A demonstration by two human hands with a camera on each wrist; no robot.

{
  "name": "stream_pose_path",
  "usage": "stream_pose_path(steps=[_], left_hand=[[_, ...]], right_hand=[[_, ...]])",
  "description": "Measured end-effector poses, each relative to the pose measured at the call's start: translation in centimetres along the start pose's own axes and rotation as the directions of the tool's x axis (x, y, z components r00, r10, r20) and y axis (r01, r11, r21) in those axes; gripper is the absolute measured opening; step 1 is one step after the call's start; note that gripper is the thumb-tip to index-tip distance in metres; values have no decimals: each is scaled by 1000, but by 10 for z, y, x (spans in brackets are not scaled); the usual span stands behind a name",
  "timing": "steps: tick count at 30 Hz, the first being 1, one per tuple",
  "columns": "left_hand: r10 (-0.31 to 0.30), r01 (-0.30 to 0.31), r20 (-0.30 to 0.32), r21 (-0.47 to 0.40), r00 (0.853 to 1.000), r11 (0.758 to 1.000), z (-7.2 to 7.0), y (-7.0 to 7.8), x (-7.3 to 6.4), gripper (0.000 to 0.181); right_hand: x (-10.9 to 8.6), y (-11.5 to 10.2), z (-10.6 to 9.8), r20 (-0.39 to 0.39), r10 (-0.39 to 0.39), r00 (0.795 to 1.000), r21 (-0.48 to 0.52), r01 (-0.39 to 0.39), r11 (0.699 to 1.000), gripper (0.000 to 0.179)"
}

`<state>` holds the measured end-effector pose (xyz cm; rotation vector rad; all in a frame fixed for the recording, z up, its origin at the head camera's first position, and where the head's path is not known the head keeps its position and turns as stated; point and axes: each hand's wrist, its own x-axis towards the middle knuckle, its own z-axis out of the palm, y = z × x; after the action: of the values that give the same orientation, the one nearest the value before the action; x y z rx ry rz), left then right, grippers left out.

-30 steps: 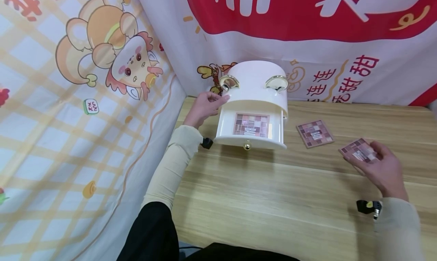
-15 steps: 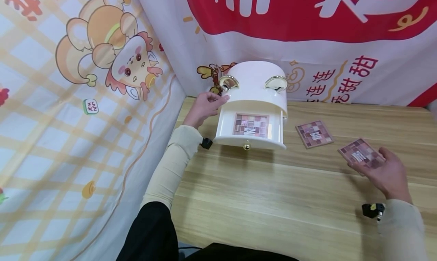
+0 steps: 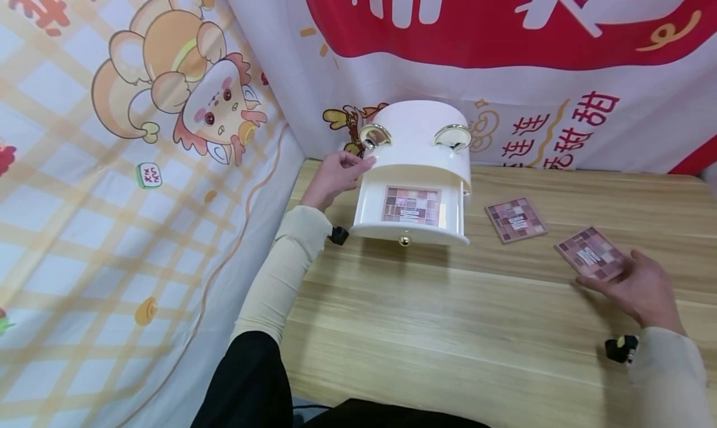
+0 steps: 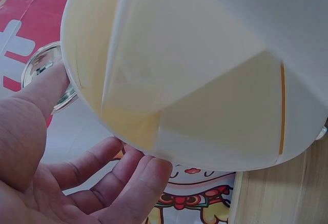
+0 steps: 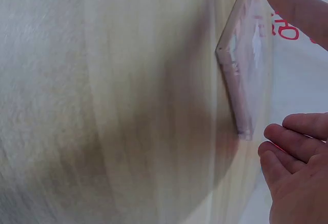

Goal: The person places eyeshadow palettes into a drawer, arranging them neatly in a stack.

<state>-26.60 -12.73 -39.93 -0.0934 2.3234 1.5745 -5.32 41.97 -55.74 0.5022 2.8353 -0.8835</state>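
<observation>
My left hand (image 3: 335, 179) rests its fingertips on the left side of a white, round-topped storage box (image 3: 420, 129). In the left wrist view its thumb and bent fingers touch the rim of the box (image 4: 215, 142). The drawer (image 3: 364, 230) is pulled out and holds a square eyeshadow palette (image 3: 411, 206) with pinkish-brown patches. Two similar palettes lie on the table: a nearer one (image 3: 590, 254) and one further left (image 3: 515, 219). My right hand (image 3: 646, 291) is at the nearer palette's right edge, fingers spread; in the right wrist view its fingers are clear of this palette (image 5: 246, 70).
The storage box has two gold-rimmed handles (image 3: 454, 137) and a small gold knob (image 3: 404, 241). Printed cloth (image 3: 504, 86) hangs behind the table, and checked cloth (image 3: 168, 229) covers the left side. Wooden tabletop (image 3: 448, 328) stretches in front of the drawer.
My right hand has let go of the nearer palette, which is now flat on the table, and has drawn back a little to the right. The left hand and storage box have stayed put.
</observation>
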Motion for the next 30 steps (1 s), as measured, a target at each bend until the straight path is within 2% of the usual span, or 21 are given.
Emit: stream_pose_path(steps=[7,14,30], left_hand=[[3,-3,-7,17,1000,1000,0,-1,0,71],[-2,2,-10,34,1000,999,0,-1,0,71],[0,0,-8,29,1000,1000,0,-1,0,72]], right_hand=[[4,8,4,22,29,999,-13,-29,999,133],[6,13,8,2,7,1000,-15,-7,1000,119],[9,20,10,9,48,999,-21,-48,999,118]])
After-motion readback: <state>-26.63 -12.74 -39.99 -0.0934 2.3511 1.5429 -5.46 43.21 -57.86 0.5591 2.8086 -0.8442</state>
